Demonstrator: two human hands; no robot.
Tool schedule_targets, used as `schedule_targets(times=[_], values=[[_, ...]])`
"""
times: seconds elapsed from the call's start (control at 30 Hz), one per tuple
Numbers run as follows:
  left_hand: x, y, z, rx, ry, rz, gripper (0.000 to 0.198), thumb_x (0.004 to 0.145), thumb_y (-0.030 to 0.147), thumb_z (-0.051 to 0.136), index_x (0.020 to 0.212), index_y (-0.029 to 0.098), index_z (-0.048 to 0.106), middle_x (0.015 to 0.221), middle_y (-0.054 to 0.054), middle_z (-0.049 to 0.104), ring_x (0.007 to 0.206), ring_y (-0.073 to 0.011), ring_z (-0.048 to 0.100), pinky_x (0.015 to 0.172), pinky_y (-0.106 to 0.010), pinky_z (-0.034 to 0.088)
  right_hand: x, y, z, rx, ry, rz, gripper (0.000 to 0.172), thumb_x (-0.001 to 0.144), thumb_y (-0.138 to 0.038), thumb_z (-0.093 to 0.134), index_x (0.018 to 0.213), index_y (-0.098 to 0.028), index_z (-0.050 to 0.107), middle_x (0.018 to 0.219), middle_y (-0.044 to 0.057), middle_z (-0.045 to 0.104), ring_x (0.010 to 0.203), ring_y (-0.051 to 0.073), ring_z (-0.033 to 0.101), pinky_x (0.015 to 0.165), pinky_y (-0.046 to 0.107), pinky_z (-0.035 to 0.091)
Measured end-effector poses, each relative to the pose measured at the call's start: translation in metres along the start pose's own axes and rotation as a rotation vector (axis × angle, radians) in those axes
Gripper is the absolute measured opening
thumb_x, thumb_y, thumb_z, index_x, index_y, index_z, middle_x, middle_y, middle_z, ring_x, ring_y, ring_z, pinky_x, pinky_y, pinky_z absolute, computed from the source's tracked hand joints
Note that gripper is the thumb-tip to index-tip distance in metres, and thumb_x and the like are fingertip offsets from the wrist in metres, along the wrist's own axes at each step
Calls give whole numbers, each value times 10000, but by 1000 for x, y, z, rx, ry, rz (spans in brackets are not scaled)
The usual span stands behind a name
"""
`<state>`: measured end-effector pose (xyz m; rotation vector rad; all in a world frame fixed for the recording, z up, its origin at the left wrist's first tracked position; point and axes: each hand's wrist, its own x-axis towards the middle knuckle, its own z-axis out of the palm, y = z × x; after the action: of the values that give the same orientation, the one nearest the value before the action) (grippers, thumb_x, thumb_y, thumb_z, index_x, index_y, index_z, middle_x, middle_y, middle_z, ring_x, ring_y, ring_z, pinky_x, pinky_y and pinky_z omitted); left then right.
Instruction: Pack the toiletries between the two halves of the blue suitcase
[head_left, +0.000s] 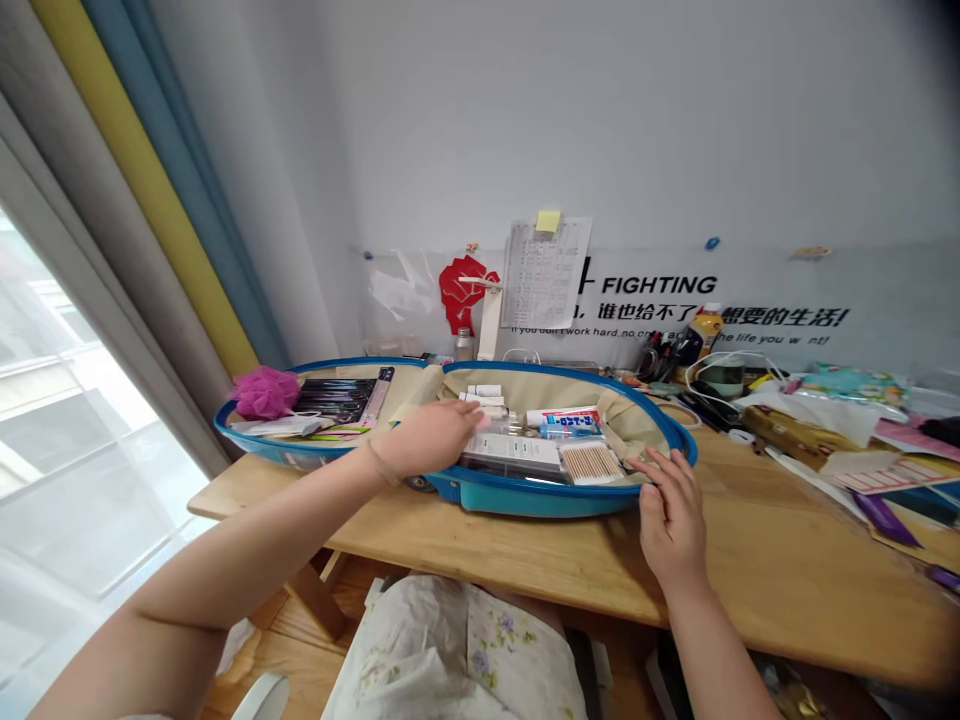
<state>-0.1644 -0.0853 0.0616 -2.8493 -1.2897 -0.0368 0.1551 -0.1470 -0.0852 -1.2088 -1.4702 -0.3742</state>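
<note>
We saw the open suitcase [540,499] lying along the desk [757,530], its two halves spread to the left and to the right. The left hand [431,438] crossed over the middle of it, palm down, and its fingers pointed to the right, into the right half. These fingers looked close together, but their tips were partly blurred — whether they were clamped on something, we could not tell.

Just beyond the left fingertips were the small white tubes [484,391], inside the right half, with their long axis running from left to right, roughly the same way as the fingers pointed. The left hand was clearly the nearer one to them.

The right hand [675,520] was at the far right end, well apart from the tubes. Its fingers were bent over the rim and a little apart, the thumb on the near side; how firmly they held, we could not judge. Between the two hands lay a flat box with a printed label [517,452], a pack of cotton swabs [591,463] and, behind these, a blue tube [571,430].
</note>
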Motion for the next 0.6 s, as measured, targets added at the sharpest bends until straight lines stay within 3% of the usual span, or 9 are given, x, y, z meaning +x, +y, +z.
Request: schedule_targets(times=[0.1,0.2,0.27,0.37,0.53,0.6], values=[[17,21,12,-1,-146,-5,412,979,274,347,1234,115,630,1358,-190,605,1210,-293,604,1021,-380,458,0,1,0,4,11,-15,327,981,-369,408,1100,-222,675,1261,112,653,1375,305,455,1118,596,366],[27,28,13,-72,-225,-47,491,1003,454,310,1112,131,664,1147,-169,710,1037,-289,679,875,-354,517,1,1,0,4,1,-13,332,983,-369,401,1099,-219,673,1269,114,650,1380,306,451,1117,599,366],[29,26,9,-179,-237,-60,501,1007,471,285,1178,155,635,1197,-134,702,1075,-266,665,889,-329,506,1,0,1,3,1,-9,334,982,-373,401,1094,-217,675,1267,114,651,1378,305,454,1120,602,362],[29,15,3,-275,-188,-66,441,995,308,286,1318,169,551,1312,-105,646,1161,-223,621,968,-308,466,1,-1,1,3,19,-12,336,982,-375,400,1091,-218,677,1257,115,657,1368,303,466,1118,603,364],[26,-2,7,-300,-202,67,351,980,282,357,1063,202,688,1411,-56,567,1374,-186,427,1142,-258,285,0,0,1,2,4,-2,344,980,-389,403,1088,-216,680,1256,119,655,1376,306,456,1120,605,361],[25,-6,12,-342,-268,118,380,999,334,333,1087,209,681,1382,-57,588,1309,-180,491,1105,-258,335,0,0,0,-5,2,-8,349,983,-388,398,1093,-213,680,1264,121,651,1381,308,450,1119,604,362]])
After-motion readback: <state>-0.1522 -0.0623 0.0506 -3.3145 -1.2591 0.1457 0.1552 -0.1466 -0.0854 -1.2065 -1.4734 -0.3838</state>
